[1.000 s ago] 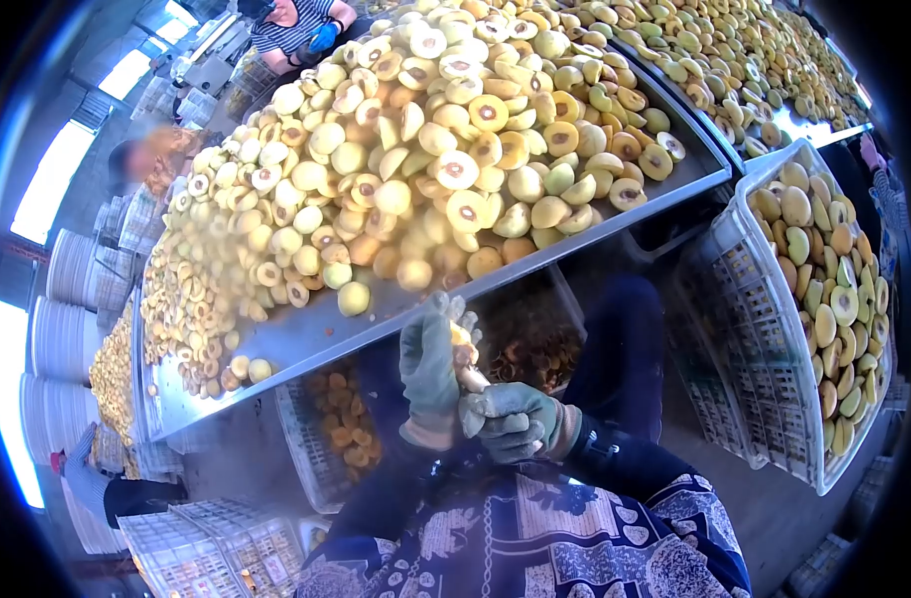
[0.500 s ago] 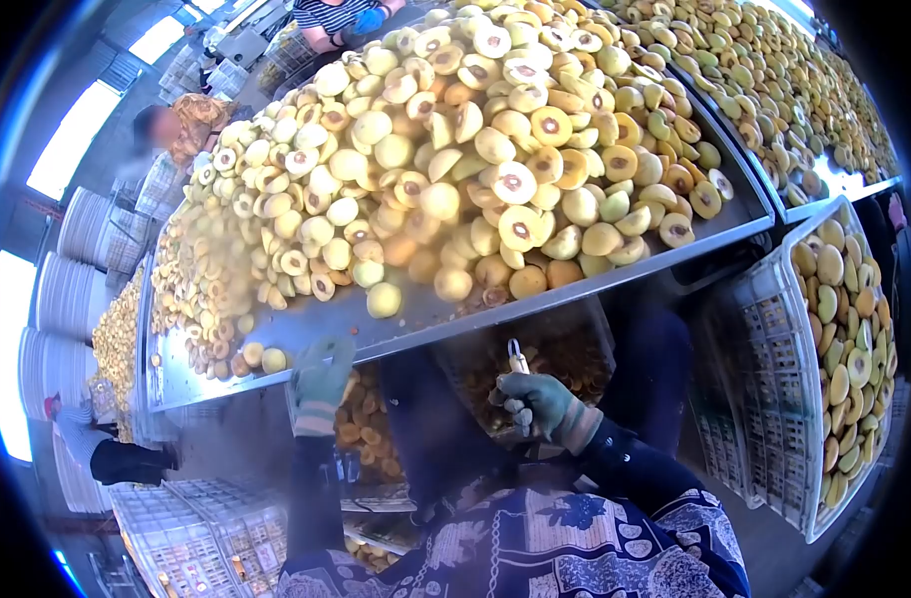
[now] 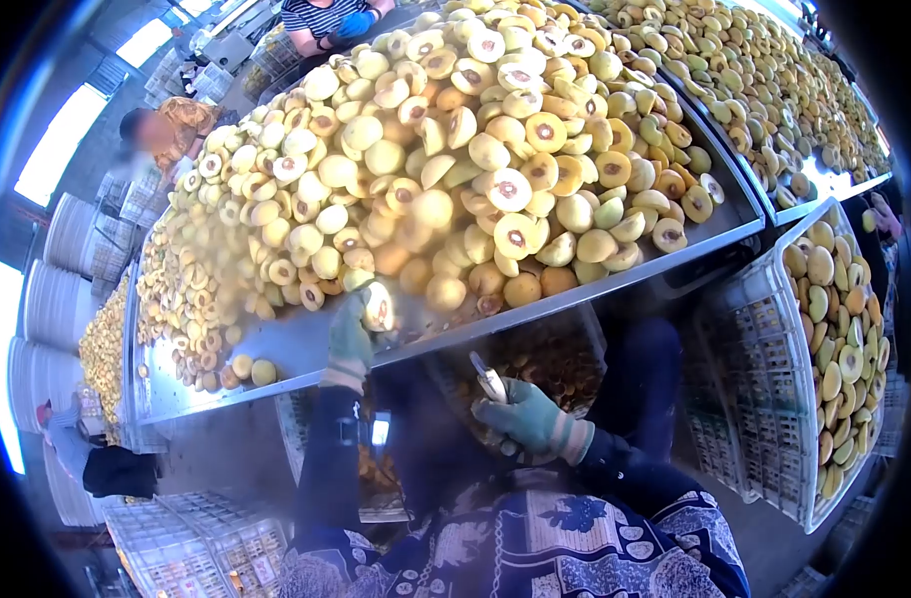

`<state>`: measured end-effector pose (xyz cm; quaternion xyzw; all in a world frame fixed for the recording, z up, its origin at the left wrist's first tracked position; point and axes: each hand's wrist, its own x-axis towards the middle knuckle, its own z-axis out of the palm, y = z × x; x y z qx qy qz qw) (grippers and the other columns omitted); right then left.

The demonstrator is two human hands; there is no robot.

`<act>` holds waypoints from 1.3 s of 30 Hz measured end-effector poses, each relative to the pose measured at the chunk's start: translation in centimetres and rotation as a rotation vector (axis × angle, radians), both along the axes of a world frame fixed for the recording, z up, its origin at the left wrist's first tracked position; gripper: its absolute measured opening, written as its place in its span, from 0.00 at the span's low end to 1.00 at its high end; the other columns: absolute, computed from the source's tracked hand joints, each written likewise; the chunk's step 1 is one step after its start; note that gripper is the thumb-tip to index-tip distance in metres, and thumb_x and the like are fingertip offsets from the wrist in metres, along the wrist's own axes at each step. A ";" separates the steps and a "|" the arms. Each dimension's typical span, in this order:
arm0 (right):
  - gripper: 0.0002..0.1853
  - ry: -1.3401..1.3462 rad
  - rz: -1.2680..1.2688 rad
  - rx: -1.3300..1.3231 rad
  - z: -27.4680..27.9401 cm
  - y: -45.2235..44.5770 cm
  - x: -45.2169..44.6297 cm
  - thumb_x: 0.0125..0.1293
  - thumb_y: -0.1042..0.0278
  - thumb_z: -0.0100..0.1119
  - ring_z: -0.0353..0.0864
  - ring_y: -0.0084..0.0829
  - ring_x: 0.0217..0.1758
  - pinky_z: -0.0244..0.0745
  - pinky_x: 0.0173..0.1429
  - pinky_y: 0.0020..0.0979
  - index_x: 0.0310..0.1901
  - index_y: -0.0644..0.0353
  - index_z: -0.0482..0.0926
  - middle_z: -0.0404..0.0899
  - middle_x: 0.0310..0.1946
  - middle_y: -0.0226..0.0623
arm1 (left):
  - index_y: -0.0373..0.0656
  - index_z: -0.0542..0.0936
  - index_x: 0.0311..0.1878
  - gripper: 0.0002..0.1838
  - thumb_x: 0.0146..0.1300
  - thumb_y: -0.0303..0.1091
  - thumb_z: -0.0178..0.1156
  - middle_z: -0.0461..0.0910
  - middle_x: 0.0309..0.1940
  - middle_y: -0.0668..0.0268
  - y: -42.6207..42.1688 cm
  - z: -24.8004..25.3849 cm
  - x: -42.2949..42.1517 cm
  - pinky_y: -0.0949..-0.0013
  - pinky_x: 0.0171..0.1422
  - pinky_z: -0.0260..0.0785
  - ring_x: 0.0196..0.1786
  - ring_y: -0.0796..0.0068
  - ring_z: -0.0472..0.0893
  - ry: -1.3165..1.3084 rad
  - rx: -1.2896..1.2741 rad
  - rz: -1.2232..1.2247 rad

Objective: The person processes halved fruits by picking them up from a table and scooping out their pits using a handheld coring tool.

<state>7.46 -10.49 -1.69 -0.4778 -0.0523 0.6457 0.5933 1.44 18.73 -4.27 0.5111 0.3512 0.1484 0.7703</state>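
Note:
My left hand (image 3: 350, 349), in a grey-green glove, is closed on a halved yellow peach (image 3: 380, 307) at the near edge of the metal table (image 3: 301, 344). The cut face with its brown centre shows. In my right hand (image 3: 530, 417), gloved alike, is a small pitting tool (image 3: 490, 379) with a pale handle and a metal tip, pointing up and left. That hand is over my lap, below the table edge. A large heap of peach halves (image 3: 415, 189) covers much of the table, several with brown centres facing up.
Right of me stands a white plastic crate (image 3: 809, 399) full of peach halves. Below the table, between my legs, a container holds brownish pieces (image 3: 550, 364). Another heaped table (image 3: 744, 90) adjoins at the right. Crates (image 3: 201, 543) stand at lower left; co-workers (image 3: 336, 25) work across and left.
My left hand has moved up and right and now holds a peach half from the heap's near edge. The right hand's tool has tilted leftward. The whole view has shifted slightly.

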 end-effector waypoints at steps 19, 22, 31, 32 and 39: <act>0.19 -0.595 -0.224 0.229 -0.1 -3.3 -1.5 0.68 0.58 0.55 0.83 0.37 0.40 0.76 0.44 0.36 0.56 0.60 0.73 0.83 0.38 0.43 | 0.33 0.72 0.61 0.23 0.75 0.41 0.40 0.77 0.49 0.58 -19.6 4.9 0.4 0.63 0.56 0.73 0.51 0.62 0.79 -0.310 0.450 -0.191; 0.19 -0.263 -0.156 0.156 2.2 -4.0 -1.6 0.67 0.63 0.54 0.84 0.35 0.39 0.77 0.43 0.36 0.57 0.60 0.72 0.84 0.38 0.41 | 0.33 0.72 0.60 0.21 0.75 0.39 0.41 0.74 0.56 0.58 -20.3 4.7 0.2 0.59 0.60 0.72 0.51 0.62 0.80 -0.353 0.578 -0.151; 0.24 -0.651 0.105 0.111 -0.8 -4.2 -1.0 0.68 0.53 0.53 0.84 0.46 0.44 0.77 0.48 0.38 0.58 0.60 0.72 0.83 0.42 0.49 | 0.30 0.71 0.59 0.27 0.74 0.47 0.42 0.77 0.53 0.52 -19.8 4.1 -0.7 0.61 0.55 0.76 0.49 0.54 0.82 -0.301 0.345 -0.234; 0.23 -0.671 0.120 0.105 -0.6 -4.4 -0.9 0.67 0.53 0.54 0.84 0.45 0.44 0.77 0.49 0.38 0.58 0.60 0.72 0.83 0.42 0.49 | 0.30 0.71 0.58 0.28 0.73 0.49 0.43 0.76 0.53 0.52 -19.6 4.3 -0.9 0.61 0.54 0.77 0.49 0.53 0.82 -0.282 0.262 -0.270; 0.19 -0.586 0.346 0.053 2.2 -5.7 0.8 0.67 0.57 0.55 0.83 0.37 0.41 0.76 0.49 0.33 0.54 0.61 0.76 0.83 0.39 0.44 | 0.24 0.74 0.55 0.27 0.72 0.45 0.47 0.81 0.41 0.52 -18.2 4.6 -0.9 0.62 0.52 0.77 0.42 0.59 0.83 -0.241 -0.052 -0.504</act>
